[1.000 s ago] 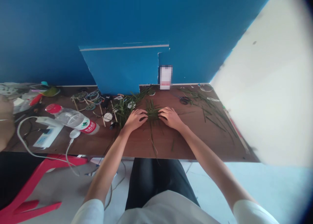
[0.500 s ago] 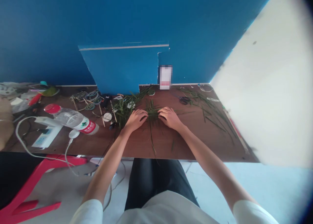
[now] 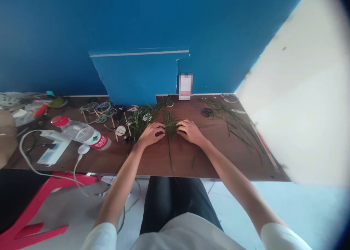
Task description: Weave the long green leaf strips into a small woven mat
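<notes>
Evidently part-worked, crossed green strips (image 3: 171,128) lie on the tabletop (image 3: 240,160) between two curled hands.
From the left, a capped bottle (image 3: 82,131) lies near a tangled leaf heap (image 3: 136,123); next, the left hand (image 3: 150,134) bends its fingers at the strips' left edge; the middle looks crossed already, while long ends stick out loose, seemingly not yet worked in; the right hand (image 3: 191,132) meets the opposite edge, any pinch impossible to tell; beyond, scissors (image 3: 207,112) and spare strips (image 3: 240,136) lie untouched.
</notes>
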### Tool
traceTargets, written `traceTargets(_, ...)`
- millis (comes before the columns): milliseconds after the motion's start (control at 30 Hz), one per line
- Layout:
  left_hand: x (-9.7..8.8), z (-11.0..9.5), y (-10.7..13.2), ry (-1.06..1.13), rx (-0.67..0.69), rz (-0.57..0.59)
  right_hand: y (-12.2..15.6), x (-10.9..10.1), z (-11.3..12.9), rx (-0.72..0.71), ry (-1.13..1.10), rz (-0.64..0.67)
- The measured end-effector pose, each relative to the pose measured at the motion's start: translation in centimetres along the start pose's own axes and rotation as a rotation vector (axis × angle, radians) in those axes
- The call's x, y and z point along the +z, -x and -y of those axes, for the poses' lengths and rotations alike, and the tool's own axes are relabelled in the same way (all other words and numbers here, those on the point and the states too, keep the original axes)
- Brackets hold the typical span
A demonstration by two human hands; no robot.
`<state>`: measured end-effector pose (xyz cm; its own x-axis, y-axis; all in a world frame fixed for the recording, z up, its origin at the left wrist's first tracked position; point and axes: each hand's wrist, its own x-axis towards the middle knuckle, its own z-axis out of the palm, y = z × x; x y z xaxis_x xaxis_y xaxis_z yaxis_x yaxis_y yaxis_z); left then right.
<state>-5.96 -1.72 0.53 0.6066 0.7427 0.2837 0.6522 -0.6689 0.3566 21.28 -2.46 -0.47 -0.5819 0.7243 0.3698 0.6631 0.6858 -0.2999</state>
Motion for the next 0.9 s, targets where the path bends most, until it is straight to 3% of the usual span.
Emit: traceTargets(900, 0.84, 0.54, -0.23, -0.079, -0.049, -0.061, -0.09, 0.54, -0.07, 0.061, 0.08, -0.039)
